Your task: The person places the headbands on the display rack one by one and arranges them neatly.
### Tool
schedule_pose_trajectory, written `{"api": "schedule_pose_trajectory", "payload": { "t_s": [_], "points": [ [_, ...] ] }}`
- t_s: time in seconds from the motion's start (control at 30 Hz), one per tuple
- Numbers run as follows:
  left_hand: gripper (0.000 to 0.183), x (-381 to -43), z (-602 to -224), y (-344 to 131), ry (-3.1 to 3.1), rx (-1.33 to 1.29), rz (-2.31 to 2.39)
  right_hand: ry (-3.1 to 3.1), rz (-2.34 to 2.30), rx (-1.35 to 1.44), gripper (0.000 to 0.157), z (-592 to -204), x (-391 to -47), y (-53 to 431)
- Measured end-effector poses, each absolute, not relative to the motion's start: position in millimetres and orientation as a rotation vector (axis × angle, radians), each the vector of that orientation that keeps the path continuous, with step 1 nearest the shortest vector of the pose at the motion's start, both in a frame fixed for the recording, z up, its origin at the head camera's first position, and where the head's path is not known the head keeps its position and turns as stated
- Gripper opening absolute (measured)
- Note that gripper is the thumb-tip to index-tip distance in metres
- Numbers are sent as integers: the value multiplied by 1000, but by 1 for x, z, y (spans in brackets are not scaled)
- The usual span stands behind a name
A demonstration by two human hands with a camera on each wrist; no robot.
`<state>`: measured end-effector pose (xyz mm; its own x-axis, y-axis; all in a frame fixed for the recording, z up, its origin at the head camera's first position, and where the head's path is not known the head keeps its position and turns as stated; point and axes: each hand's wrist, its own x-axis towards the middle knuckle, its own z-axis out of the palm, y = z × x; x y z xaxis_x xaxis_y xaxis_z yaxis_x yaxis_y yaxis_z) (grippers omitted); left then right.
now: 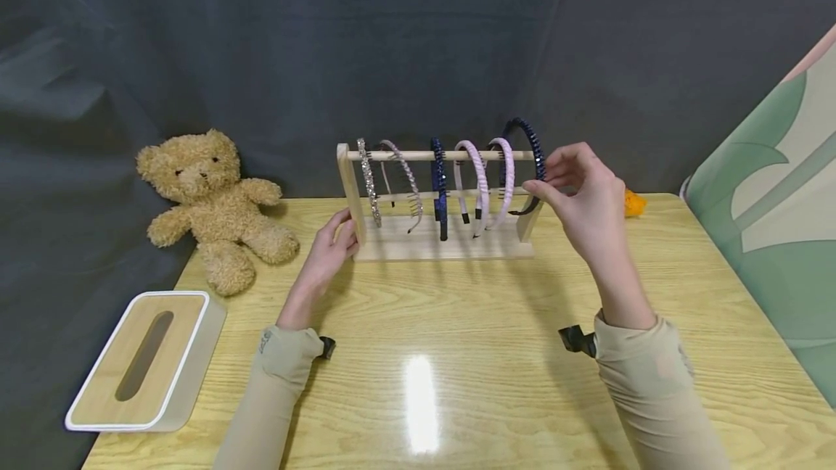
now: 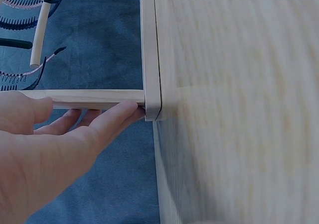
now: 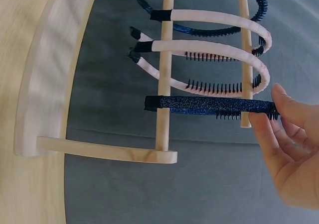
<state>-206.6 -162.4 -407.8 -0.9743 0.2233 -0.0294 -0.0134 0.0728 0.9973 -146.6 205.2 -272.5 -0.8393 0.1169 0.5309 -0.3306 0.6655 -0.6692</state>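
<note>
A wooden rack (image 1: 424, 249) carries several headbands on its rods. My right hand (image 1: 591, 201) pinches a dark blue headband (image 1: 535, 147) at the rack's right end, between thumb and fingers. In the right wrist view this glittery headband (image 3: 199, 104) with comb teeth crosses both rods. Beside it hang two pale pink headbands (image 1: 480, 180). Farther left are another dark blue headband (image 1: 439, 183), a thin pinkish one (image 1: 408, 172) and a silver glitter one (image 1: 368, 180). My left hand (image 1: 329, 249) touches the rack's left side post (image 2: 99, 97), its fingers nearly straight along the outer face.
A brown teddy bear (image 1: 209, 201) sits left of the rack. At the front left stands a white tissue box (image 1: 189, 376) with a wooden lid. An orange object (image 1: 633, 203) lies behind my right hand. Dark fabric (image 1: 392, 42) hangs along the table's back edge.
</note>
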Motion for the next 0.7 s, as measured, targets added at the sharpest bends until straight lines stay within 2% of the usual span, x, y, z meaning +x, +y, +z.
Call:
{"api": "schedule_pose_trajectory", "payload": {
  "t_s": [0.7],
  "points": [
    [53, -208, -410, -166, 2159, 208, 2033, -2389, 1065, 221, 35, -292, -155, 201]
  ]
}}
